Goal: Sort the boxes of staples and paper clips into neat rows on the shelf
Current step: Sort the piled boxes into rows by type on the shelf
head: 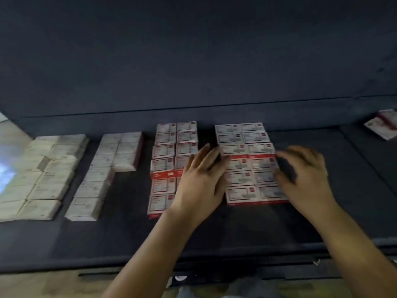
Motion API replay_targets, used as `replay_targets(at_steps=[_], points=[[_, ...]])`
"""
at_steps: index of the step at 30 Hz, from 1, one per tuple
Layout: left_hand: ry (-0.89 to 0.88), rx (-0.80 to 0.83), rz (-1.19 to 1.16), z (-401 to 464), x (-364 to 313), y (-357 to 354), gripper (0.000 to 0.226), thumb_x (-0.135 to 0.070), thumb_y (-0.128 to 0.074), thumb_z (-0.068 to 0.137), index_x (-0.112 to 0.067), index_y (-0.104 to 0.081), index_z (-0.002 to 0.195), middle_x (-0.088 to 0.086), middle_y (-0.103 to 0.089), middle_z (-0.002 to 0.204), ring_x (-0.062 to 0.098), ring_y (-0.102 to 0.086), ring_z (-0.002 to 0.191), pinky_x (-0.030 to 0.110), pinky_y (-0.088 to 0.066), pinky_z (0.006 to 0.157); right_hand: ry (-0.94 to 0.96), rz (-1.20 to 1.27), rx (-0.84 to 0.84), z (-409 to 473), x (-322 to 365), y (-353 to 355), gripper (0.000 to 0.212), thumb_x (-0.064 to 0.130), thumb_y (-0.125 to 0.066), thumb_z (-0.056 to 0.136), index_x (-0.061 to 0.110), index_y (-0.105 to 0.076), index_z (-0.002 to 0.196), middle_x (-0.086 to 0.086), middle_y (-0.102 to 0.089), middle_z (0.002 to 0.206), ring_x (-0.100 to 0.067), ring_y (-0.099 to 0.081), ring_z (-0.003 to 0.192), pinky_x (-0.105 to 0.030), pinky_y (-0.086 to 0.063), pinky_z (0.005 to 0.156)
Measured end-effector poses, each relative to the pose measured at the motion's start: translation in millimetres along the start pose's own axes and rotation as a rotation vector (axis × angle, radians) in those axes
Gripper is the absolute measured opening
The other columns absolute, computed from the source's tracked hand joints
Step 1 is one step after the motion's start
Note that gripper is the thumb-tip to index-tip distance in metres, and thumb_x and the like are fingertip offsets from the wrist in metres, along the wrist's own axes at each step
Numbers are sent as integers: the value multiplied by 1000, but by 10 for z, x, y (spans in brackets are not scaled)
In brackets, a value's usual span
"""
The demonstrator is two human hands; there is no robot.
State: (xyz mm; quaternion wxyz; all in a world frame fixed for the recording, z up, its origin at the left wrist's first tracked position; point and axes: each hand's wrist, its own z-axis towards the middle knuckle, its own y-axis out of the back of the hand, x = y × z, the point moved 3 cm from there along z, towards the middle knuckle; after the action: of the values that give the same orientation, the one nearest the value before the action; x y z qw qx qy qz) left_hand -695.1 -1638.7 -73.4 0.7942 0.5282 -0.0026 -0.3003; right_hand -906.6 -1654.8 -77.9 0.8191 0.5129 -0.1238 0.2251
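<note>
Two bare hands are reached out over a dark shelf (214,229). The left hand (202,181) is held flat with its fingers straight, laid against the left side of a block of red and white boxes (249,162). Its grip is released. The right hand (305,177) is blurred; its fingers are bent and set at the block's right side, but whether anything is gripped cannot be told. The block is built two boxes wide. A second red and white block (167,164) is lined up just to the left, partly hidden by the left hand. Farther left, two groups of pale boxes (103,175) are laid in rows. A few loose boxes (384,125) are seen far right. Bare shelf is left in front of the rows, up to the front edge.
</note>
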Motion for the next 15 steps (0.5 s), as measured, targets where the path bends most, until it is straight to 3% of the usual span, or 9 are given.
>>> replay_targets(at_steps=[3, 6, 9, 12, 15], points=[[-59, 39, -15, 279, -410, -286, 41, -27, -40, 87, -11, -61, 119, 12, -56, 128, 36, -47, 123, 58, -45, 92, -123, -78, 18, -43, -591, 226, 34, 23, -70, 77, 8, -67, 107, -18, -58, 117, -45, -47, 111, -51, -37, 89], [-101, 49, -66, 523, -817, -583, 40, -25, -42, 86, -9, -63, 117, 14, -59, 123, 36, -53, 118, 56, -47, 89, -193, -112, 84, -66, -1137, 414, 53, 48, -45, 78, 12, -66, 110, -14, -60, 114, -39, -47, 114, -36, -29, 92], [-121, 61, -121, 717, -1144, -890, 40, -25, -42, 87, -9, -64, 116, 14, -60, 122, 35, -54, 116, 55, -47, 89, -343, -24, 92, -24, -1567, 649, 35, 26, -61, 84, 13, -62, 116, -13, -54, 122, -35, -40, 119, -28, -25, 92], [-131, 125, -115, 888, -1375, -1192, 40, -26, -42, 86, -10, -65, 113, 12, -62, 120, 33, -57, 112, 52, -49, 88, -455, 39, 72, 92, -1956, 847, 36, 17, -64, 84, 12, -60, 120, -14, -50, 125, -34, -40, 120, -30, -32, 95], [-85, 266, -82, 1004, -1507, -1457, 39, -27, -42, 92, -14, -58, 125, 8, -53, 134, 28, -47, 124, 44, -34, 103, -544, 53, 29, 263, -2351, 898, 36, 16, -65, 82, 10, -61, 118, -17, -53, 123, -34, -49, 113, -30, -37, 88]])
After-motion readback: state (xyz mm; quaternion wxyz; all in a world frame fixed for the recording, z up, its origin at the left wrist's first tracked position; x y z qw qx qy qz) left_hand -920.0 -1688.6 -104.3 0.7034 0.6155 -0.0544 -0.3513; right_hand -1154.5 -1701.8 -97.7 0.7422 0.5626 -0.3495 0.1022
